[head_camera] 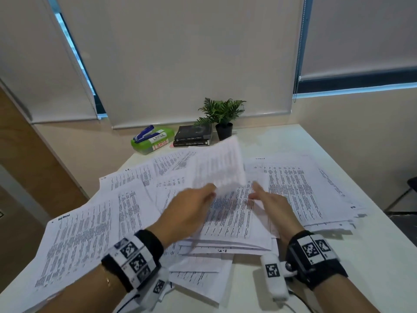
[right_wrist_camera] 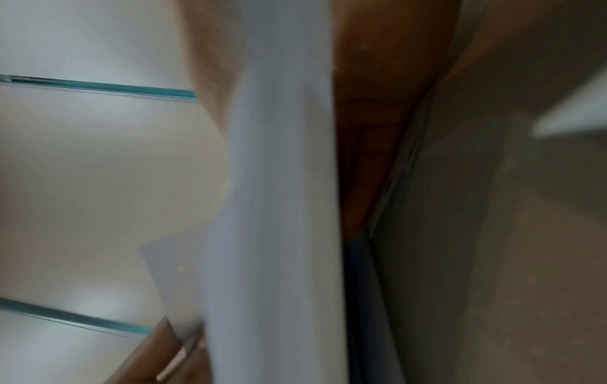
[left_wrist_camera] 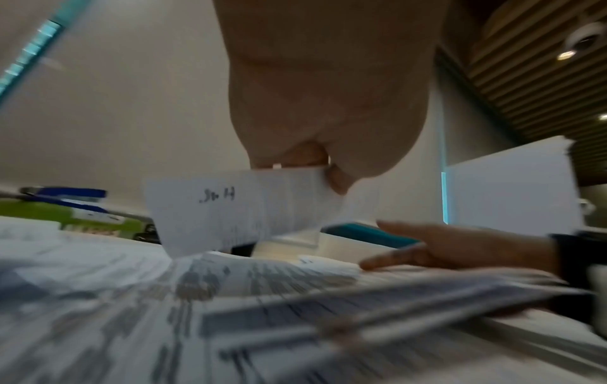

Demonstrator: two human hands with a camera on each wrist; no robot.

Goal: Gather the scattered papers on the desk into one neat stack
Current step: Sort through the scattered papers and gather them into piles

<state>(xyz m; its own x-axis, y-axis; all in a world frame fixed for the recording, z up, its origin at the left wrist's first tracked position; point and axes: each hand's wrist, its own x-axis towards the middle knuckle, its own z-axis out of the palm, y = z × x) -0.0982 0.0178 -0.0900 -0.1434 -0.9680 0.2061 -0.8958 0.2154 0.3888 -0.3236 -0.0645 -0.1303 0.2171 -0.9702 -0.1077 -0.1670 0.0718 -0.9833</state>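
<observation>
Printed sheets (head_camera: pixel 79 240) lie scattered over the white desk (head_camera: pixel 352 267), with a loose pile (head_camera: pixel 228 224) in the middle and another spread (head_camera: pixel 300 188) to the right. My left hand (head_camera: pixel 211 192) pinches one sheet (head_camera: pixel 220 166) by its near edge and holds it tilted up above the middle pile, blurred by motion. The left wrist view shows that sheet (left_wrist_camera: pixel 230 207) between thumb and fingers of the left hand (left_wrist_camera: pixel 315 161). My right hand (head_camera: pixel 268 199) rests on the middle pile with straight fingers; it shows as the right hand (left_wrist_camera: pixel 443 246) lying flat. In the right wrist view only blurred paper (right_wrist_camera: pixel 279 207) is visible.
At the back of the desk stand a green box (head_camera: pixel 155 141) with a blue stapler (head_camera: pixel 143 133) on it, two black books (head_camera: pixel 193 136) and a potted plant (head_camera: pixel 223 118). A dark chair (head_camera: pixel 406 195) stands beyond the desk's right edge. Window blinds hang behind.
</observation>
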